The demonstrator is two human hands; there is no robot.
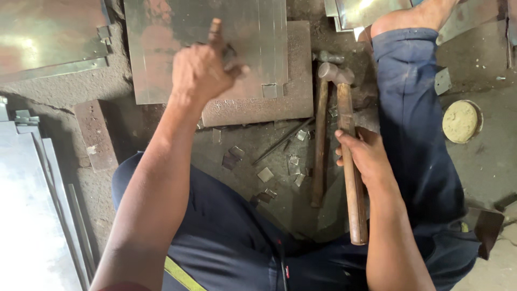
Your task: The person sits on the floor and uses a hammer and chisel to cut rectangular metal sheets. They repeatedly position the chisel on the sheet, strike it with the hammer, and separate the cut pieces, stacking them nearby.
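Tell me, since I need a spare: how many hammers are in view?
2. One hammer is gripped in the right hand; the second hammer lies on the floor just left of it. Others may be hidden.

The dusty concrete floor [484, 161] carries everything. Under the left grip [202, 73] lies a thick steel slab [293, 102], with a thin metal sheet [161, 54] resting across it. A second wooden-handled hammer [319, 156] lies on the floor just left of the right grip [366, 156]. Small cut metal scraps [265, 174] and a thin rod [283, 141] are scattered between the two grips. A round yellowish disc [461, 122] sits well to the right of the right grip. A rusty bar [96, 134] lies left of the left grip.
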